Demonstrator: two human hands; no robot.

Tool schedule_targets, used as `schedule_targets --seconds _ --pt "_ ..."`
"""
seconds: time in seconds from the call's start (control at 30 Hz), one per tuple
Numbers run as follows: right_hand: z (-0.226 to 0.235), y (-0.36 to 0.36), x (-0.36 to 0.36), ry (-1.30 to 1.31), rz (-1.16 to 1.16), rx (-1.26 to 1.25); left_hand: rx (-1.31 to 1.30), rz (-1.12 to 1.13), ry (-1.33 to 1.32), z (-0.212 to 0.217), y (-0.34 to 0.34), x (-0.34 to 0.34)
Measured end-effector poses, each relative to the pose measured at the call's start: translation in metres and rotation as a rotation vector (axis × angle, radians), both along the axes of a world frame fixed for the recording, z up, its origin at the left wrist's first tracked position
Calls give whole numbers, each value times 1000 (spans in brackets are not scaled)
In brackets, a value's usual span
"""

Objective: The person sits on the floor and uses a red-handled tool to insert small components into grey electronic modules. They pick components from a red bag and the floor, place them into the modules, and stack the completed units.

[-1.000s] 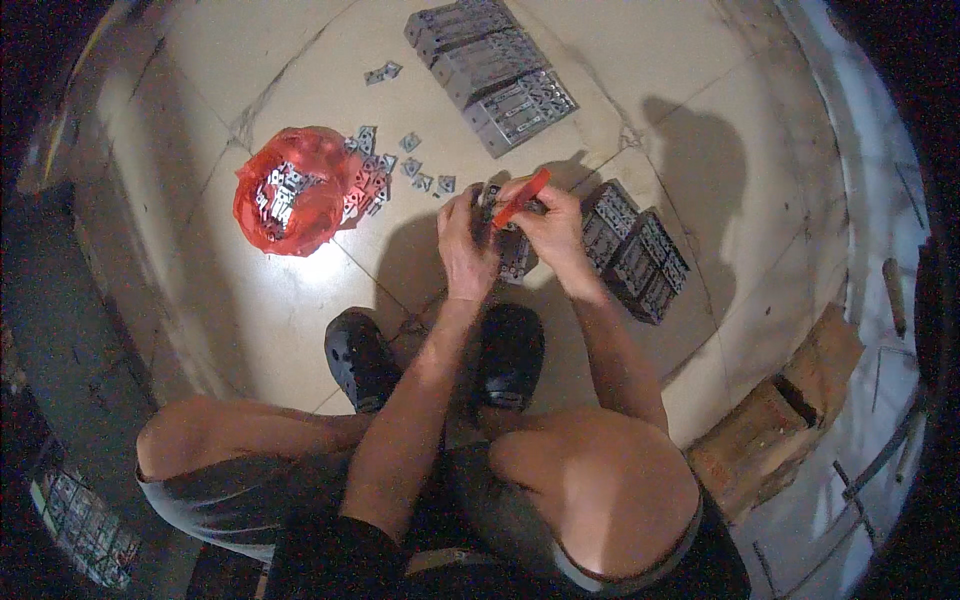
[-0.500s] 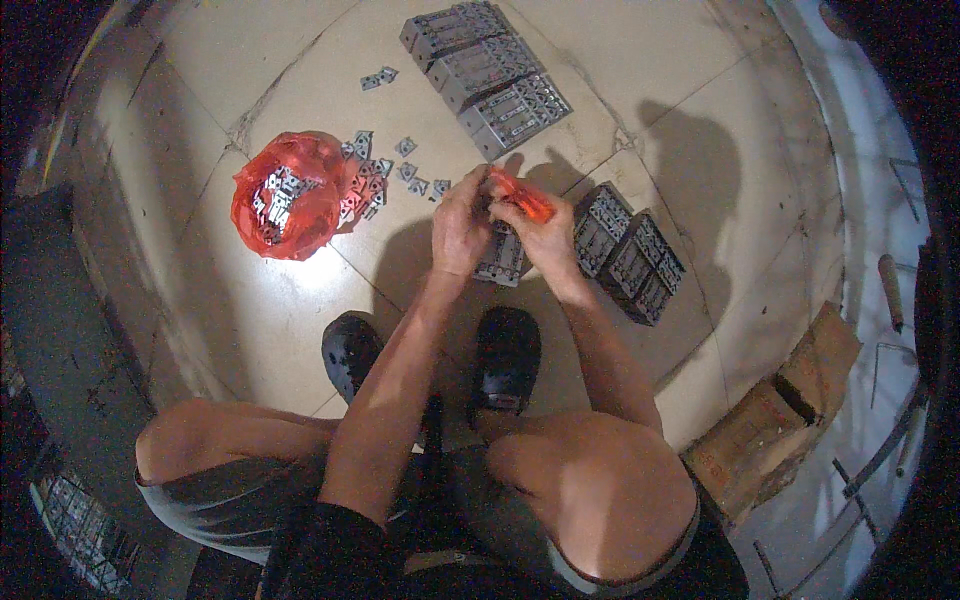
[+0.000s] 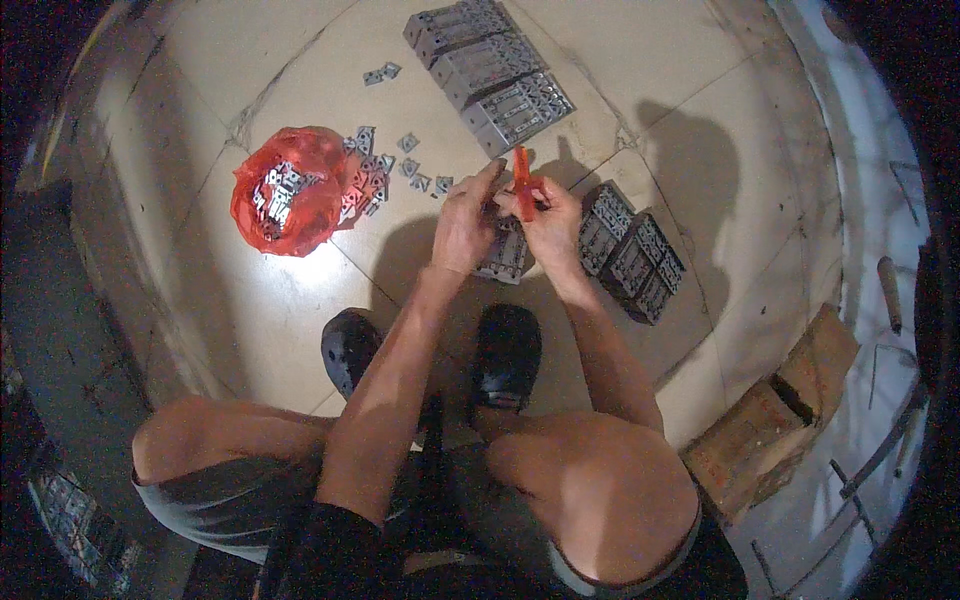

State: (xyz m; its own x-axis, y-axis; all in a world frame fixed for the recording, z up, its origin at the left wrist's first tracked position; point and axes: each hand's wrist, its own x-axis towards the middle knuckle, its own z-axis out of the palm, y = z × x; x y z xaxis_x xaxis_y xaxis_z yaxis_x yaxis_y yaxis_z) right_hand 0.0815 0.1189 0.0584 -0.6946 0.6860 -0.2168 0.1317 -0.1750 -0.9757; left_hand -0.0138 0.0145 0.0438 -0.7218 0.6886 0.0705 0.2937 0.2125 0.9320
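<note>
My right hand (image 3: 551, 225) is closed round a slim red-orange thing (image 3: 523, 180), which looks like a tool handle and now stands nearly upright. Close beside it, my left hand (image 3: 462, 232) has its fingers bent together over the far end of a grey metal block (image 3: 507, 252); what they pinch is hidden. This block lies on the floor below both hands, with slots and holes on its top face. Left of the hands, small grey metal plates (image 3: 420, 183) are scattered, and more fill a red plastic bag (image 3: 252, 222).
Several similar grey blocks stand in a row (image 3: 462, 68) beyond the hands. A further pair of blocks (image 3: 637, 262) sits right of my right hand. My dark shoes (image 3: 507, 350) are just behind the work. An opened cardboard box (image 3: 745, 445) lies at the right.
The red-orange thing has swung from lying slanted to the right to standing nearly upright. Both hands stay over the same block, with the fingers slightly shifted.
</note>
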Motion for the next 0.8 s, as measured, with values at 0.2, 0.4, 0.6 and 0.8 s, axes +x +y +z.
schedule_targets --seconds 0.2,0.4,0.6,0.8 --pt "4 -1 3 57 20 -41 -154 -34 -46 6 -5 -4" --pt "-1 -1 1 -23 59 300 -184 -104 -18 5 -8 -14" --pt "9 -3 5 -162 -10 67 -148 -155 -133 -3 -10 -21" --pt "15 -17 18 47 308 746 -194 -245 -254 0 -11 -35"
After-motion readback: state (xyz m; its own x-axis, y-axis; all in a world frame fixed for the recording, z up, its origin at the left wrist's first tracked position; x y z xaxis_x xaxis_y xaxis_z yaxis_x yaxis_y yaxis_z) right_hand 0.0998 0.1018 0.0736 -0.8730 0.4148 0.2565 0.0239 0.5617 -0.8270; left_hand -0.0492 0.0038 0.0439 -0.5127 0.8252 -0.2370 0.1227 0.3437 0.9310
